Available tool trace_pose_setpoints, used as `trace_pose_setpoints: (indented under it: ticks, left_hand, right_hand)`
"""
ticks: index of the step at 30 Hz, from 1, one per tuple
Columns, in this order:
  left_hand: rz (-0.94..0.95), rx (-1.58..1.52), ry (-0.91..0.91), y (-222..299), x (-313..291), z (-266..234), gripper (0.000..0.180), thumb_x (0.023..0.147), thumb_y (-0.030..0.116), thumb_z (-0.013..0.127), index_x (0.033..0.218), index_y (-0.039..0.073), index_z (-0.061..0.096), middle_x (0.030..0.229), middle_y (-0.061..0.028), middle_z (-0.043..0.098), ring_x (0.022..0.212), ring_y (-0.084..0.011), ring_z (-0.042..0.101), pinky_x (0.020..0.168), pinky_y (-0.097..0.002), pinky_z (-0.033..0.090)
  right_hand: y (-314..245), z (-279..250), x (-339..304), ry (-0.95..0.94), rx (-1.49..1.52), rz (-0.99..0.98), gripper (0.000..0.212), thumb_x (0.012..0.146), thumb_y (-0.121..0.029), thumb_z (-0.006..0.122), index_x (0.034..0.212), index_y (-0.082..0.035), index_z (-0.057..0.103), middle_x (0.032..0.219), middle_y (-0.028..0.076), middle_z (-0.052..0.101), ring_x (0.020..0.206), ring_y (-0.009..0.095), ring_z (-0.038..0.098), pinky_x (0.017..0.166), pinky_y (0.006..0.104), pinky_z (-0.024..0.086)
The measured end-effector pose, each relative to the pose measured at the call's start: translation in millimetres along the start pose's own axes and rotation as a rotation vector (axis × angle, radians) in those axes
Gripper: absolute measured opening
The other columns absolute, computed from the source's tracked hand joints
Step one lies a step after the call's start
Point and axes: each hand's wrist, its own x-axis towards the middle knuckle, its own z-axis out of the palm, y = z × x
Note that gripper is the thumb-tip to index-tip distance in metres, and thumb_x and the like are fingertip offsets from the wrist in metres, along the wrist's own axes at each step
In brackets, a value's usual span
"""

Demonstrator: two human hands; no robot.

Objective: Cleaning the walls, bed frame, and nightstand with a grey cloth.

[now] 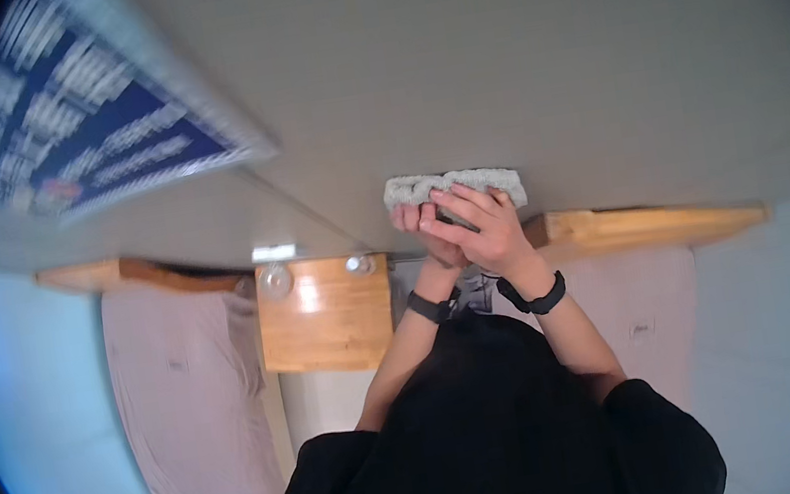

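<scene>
A folded light-grey cloth (454, 181) lies against the grey-brown wall in front of me. My right hand (492, 231) is on its lower edge, with fingers bent over the cloth. Partly behind the right hand, my left hand (444, 248) has its fingertips at the cloth's left part. The two hands overlap, so some left fingers and both palms are hidden. Each wrist wears a black band.
A blue-and-white poster (110, 125) hangs on the wall at upper left. Below stands a wooden bedside table (325, 323) with a glass jar (275, 280) and a small item on it. Beds with wooden headboards (654, 225) flank it.
</scene>
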Motion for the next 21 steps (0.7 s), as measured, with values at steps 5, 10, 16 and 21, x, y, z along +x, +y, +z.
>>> trace_pose_setpoints:
  ticks: [5,10,16,21]
  left_hand:
    - [0.063,-0.196,-0.272,52.2,0.6,19.8,0.038,0.089,0.016,0.056,0.125,0.002,0.057,0.130,-0.0121,0.048,0.120,-0.0342,0.040,0.101,-0.0520,0.033]
    - [-0.078,-0.400,-0.827,97.5,-22.4,40.4,0.044,0.077,-0.003,0.056,0.119,0.003,0.063,0.135,-0.0126,0.050,0.117,-0.0356,0.045,0.101,-0.0483,0.035]
    - [0.253,-0.463,-1.222,146.3,-36.3,111.4,0.060,0.070,-0.001,0.059,0.129,0.005,0.056,0.141,-0.0134,0.046,0.129,-0.0361,0.040,0.105,-0.0487,0.033]
    - [0.351,-0.645,-1.332,207.2,-63.3,191.9,0.067,0.068,0.001,0.061,0.134,0.007,0.051,0.147,-0.0135,0.041,0.132,-0.0360,0.037,0.105,-0.0495,0.031]
  right_hand:
    - [34.6,-31.7,-72.5,0.147,-0.176,0.149,0.037,0.080,-0.012,0.067,0.116,-0.022,0.068,0.134,0.002,0.059,0.123,0.023,0.055,0.091,0.0396,0.042]
    - [42.2,-46.8,-153.9,0.171,-0.083,0.566,0.053,0.075,0.004,0.058,0.126,-0.010,0.058,0.136,0.018,0.053,0.127,0.038,0.050,0.100,0.0485,0.041]
    - [79.8,-57.7,-263.0,0.091,-0.185,0.921,0.066,0.074,0.008,0.055,0.138,-0.003,0.045,0.142,0.022,0.047,0.135,0.039,0.042,0.110,0.0535,0.032]
    - [145.6,-123.9,-289.7,0.166,-0.343,1.070,0.063,0.075,0.006,0.060,0.136,-0.003,0.047,0.143,0.019,0.048,0.138,0.036,0.040,0.112,0.0562,0.029]
